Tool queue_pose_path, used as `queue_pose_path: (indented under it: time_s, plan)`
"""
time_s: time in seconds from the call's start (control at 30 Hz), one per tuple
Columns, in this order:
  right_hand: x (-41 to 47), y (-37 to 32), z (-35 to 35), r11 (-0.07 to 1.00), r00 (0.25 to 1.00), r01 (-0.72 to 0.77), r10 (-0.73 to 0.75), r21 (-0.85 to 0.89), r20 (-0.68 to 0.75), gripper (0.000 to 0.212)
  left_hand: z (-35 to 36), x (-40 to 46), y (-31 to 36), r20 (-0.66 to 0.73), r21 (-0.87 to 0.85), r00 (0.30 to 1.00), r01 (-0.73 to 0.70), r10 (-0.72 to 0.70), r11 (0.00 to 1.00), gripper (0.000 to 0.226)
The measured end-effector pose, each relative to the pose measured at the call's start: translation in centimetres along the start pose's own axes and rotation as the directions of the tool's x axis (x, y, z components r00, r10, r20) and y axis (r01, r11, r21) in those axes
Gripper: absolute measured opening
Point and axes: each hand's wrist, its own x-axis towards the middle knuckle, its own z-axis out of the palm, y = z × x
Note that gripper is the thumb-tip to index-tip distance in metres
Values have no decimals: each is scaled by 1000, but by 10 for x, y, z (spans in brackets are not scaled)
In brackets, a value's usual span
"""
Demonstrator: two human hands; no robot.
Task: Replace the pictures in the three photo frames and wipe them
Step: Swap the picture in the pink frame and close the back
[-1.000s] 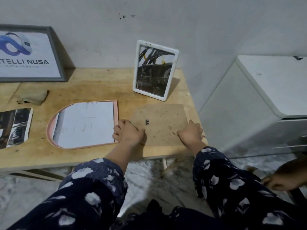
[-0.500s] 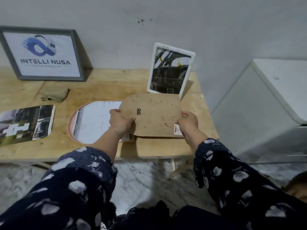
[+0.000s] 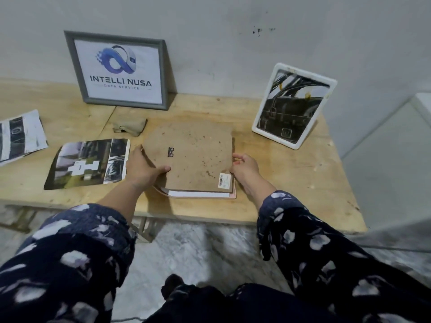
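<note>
A brown arched backing board [image 3: 193, 157] lies over the pink arched frame [image 3: 210, 196], whose lower edge and a white sheet show beneath it. My left hand [image 3: 142, 167] grips the board's left edge, thumb on top. My right hand [image 3: 245, 167] holds its right edge with fingers at the rim. A grey frame [image 3: 119, 71] with a logo print leans on the wall at the back. A white frame [image 3: 293, 106] with a dark photo stands at the right. An olive cloth [image 3: 130, 127] lies behind the board.
A loose dark photo print [image 3: 88, 164] lies left of my left hand, and another print [image 3: 21, 136] sits at the far left. The wooden table [image 3: 303, 183] ends close to my body. A white cabinet [image 3: 396, 159] stands to the right.
Both hands lifted the backing board from the table's right part and carried it left, setting it over the pink frame. The view shifted left.
</note>
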Motion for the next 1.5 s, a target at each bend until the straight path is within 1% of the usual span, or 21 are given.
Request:
queue_pose_path:
  time_s: [0.23,0.33,0.5,0.63,0.8,0.9,0.97,1.0,1.03,1.1,1.17,1.27,1.33,1.43,1.5]
  plan:
    - [4,8,7,999,999,-27,25,-43,-41,36,3,5,-23,66,67,998,-8,4,998,114]
    - [6,12,6,999,997,-36,34,-35,-66,35,7,3,-24,80,116,997,-30,21,993,111]
    - [5,14,5,999,998,-44,43,-12,-49,41,14,-2,-25,76,154,996,-51,39,987,107]
    - [1,17,5,995,1000,-24,23,-96,-8,45,15,-2,-28,90,184,996,-40,24,982,106]
    - [0,20,1,963,995,102,-101,-251,16,50,16,-2,-29,126,260,992,-15,-19,966,106]
    - [2,23,0,937,992,127,-115,-326,55,50,16,-1,-31,147,292,989,-9,-36,956,105]
    - [2,23,-1,891,989,147,-119,-429,93,52,16,0,-32,160,307,986,-8,-43,952,104]
    - [1,22,-1,849,984,171,-127,-500,122,52,16,1,-32,166,312,985,-8,-46,950,103]
    - [1,20,-1,782,978,206,-136,-588,162,52,16,1,-33,173,317,984,-9,-49,948,102]
    - [1,17,-1,608,963,267,-137,-748,232,49,17,2,-33,186,330,981,-14,-50,944,101]
    - [-1,12,-1,490,961,274,-113,-828,251,42,16,3,-31,200,370,978,-27,-51,929,97]
    - [-3,1,-2,368,965,261,-92,-892,245,33,14,4,-26,245,498,968,-80,-52,864,90]
    - [-2,-7,-4,331,967,254,-87,-909,239,31,12,4,-21,272,591,961,-126,-50,797,89]
    - [1,-13,-2,341,972,237,-88,-910,220,21,9,2,-13,267,715,963,-169,-41,678,87]
    - [2,-16,-1,343,972,232,-108,-910,207,17,7,1,-10,268,764,963,-197,-25,614,86]
